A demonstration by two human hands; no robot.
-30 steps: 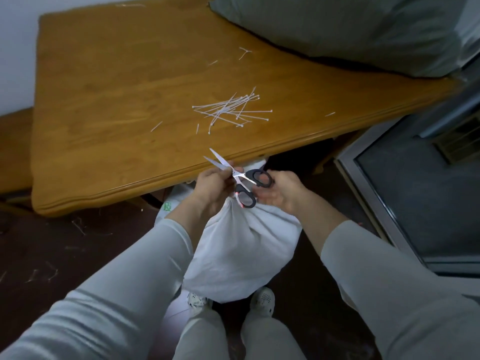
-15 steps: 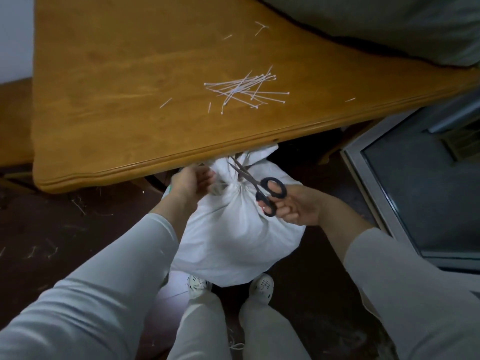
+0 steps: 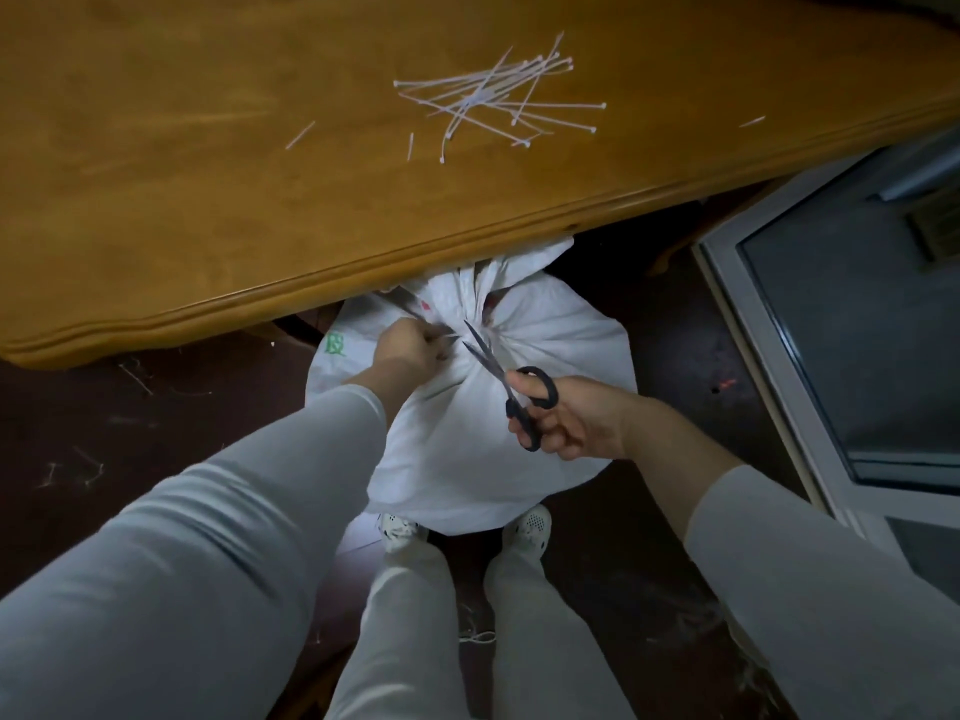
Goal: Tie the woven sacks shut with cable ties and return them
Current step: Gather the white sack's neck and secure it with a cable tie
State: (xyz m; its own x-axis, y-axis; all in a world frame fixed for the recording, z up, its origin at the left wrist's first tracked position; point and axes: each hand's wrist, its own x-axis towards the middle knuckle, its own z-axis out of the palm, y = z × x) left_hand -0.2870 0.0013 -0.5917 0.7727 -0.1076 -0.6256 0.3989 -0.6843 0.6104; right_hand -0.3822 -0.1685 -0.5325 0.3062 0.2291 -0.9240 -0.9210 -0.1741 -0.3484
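Note:
A white woven sack [image 3: 550, 449] stands on the dark floor at my feet, its neck [image 3: 475, 298] gathered and cinched just under the table edge. My left hand [image 3: 410, 345] pinches the tail of the cable tie at the neck's left side. My right hand [image 3: 569, 418] holds black-handled scissors [image 3: 511, 379], blades parted and pointing up-left at that tail. A pile of loose white cable ties [image 3: 498, 98] lies on the wooden table [image 3: 208, 200].
Cut tie ends [image 3: 300, 135] lie on the table and on the floor at left. A white-framed glass door [image 3: 841, 324] stands to the right. A second white sack [image 3: 332, 350] with green print shows behind the first. My shoes [image 3: 527, 527] touch the sack's base.
The sack has sunk lower below the table edge. My right hand pulled the scissors down and right, then aimed the parted blades at the neck. My left hand shifted onto the tie tail.

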